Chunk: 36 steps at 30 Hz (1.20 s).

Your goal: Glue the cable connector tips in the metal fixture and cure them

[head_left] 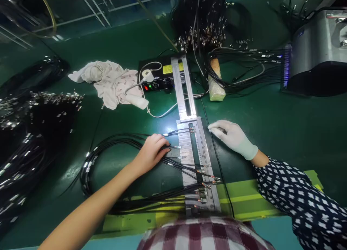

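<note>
My bare left hand (152,151) is closed, thumb and fingers pinching a black cable (174,147) with a metal tip. That tip lies at the left edge of a slotted metal fixture (187,177). More black cables (187,188) cross the fixture, their copper-coloured ends over its long slot. My right hand (230,137), in a white glove, hovers to the right of the fixture. Its thumb and fingertips are pressed together; anything between them is too small to make out. A thin black cord runs just left of those fingertips.
Behind the fixture stand a black control box (159,71) and a crumpled cloth (116,83). Cable bundles (54,116) lie left, others (200,18) at the back. A wrapped block (217,89) sits behind my right hand; a grey machine (311,51) stands right.
</note>
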Each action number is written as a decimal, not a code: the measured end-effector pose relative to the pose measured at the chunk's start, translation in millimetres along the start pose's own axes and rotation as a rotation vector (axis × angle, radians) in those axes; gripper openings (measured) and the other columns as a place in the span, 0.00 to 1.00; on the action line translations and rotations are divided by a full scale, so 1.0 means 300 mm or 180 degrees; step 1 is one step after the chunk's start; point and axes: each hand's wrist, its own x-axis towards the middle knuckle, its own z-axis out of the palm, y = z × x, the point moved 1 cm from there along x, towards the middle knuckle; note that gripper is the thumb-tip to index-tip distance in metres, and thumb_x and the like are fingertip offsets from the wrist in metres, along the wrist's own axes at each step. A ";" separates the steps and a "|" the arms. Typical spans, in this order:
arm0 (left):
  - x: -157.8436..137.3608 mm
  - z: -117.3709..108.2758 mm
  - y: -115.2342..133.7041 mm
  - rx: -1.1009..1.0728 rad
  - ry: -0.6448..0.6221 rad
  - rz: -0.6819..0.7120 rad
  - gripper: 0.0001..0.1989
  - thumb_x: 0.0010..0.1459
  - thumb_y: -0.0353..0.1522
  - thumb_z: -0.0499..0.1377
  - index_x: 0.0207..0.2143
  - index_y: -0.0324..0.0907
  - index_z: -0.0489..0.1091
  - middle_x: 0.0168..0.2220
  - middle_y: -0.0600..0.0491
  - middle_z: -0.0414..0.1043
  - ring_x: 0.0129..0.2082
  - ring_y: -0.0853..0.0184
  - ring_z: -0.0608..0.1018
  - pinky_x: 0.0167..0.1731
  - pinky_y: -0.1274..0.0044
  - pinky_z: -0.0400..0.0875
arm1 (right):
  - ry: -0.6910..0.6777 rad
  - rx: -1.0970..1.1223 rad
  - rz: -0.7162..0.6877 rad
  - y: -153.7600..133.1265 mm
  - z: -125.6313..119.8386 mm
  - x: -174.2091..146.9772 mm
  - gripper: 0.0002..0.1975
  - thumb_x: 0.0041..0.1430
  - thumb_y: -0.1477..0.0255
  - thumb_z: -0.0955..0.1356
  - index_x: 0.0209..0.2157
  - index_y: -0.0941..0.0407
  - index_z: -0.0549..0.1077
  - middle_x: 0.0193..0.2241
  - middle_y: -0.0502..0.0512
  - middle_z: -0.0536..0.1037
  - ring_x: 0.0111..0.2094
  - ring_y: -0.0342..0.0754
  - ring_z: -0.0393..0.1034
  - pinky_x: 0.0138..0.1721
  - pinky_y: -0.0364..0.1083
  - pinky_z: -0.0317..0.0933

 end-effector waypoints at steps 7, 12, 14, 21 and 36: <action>0.003 -0.006 -0.028 -0.0224 0.0374 0.0112 0.04 0.68 0.31 0.51 0.39 0.42 0.65 0.38 0.52 0.69 0.40 0.66 0.69 0.43 0.71 0.63 | -0.0049 -0.0023 0.0063 -0.008 0.002 0.014 0.10 0.67 0.66 0.65 0.42 0.51 0.78 0.41 0.49 0.80 0.41 0.50 0.74 0.42 0.50 0.66; 0.062 0.006 0.012 -0.0340 0.0823 0.0356 0.03 0.66 0.27 0.53 0.41 0.42 0.65 0.37 0.52 0.69 0.39 0.68 0.71 0.41 0.75 0.68 | -0.0068 0.0002 0.0144 -0.016 -0.003 0.018 0.10 0.67 0.66 0.65 0.42 0.50 0.78 0.41 0.48 0.81 0.41 0.49 0.74 0.43 0.49 0.66; 0.098 0.021 0.038 -0.0276 0.0809 0.0467 0.04 0.66 0.27 0.53 0.41 0.41 0.66 0.37 0.52 0.69 0.38 0.69 0.71 0.40 0.76 0.69 | -0.0070 -0.0007 0.0169 -0.018 -0.003 0.021 0.10 0.67 0.66 0.65 0.42 0.50 0.78 0.41 0.48 0.81 0.41 0.49 0.74 0.43 0.50 0.66; 0.163 0.029 0.061 -0.0193 0.0710 0.0627 0.06 0.66 0.27 0.53 0.42 0.40 0.70 0.35 0.52 0.70 0.35 0.70 0.74 0.36 0.79 0.71 | -0.0123 -0.0053 0.0173 -0.019 -0.003 0.023 0.09 0.67 0.67 0.65 0.42 0.49 0.78 0.41 0.46 0.81 0.43 0.49 0.74 0.46 0.50 0.66; 0.192 0.014 0.066 -0.0003 0.0461 0.0860 0.10 0.67 0.29 0.52 0.47 0.40 0.70 0.38 0.50 0.74 0.36 0.70 0.76 0.37 0.79 0.73 | -0.0088 -0.0034 0.0136 -0.026 -0.003 0.025 0.09 0.67 0.68 0.65 0.41 0.50 0.78 0.41 0.46 0.81 0.42 0.49 0.73 0.47 0.50 0.64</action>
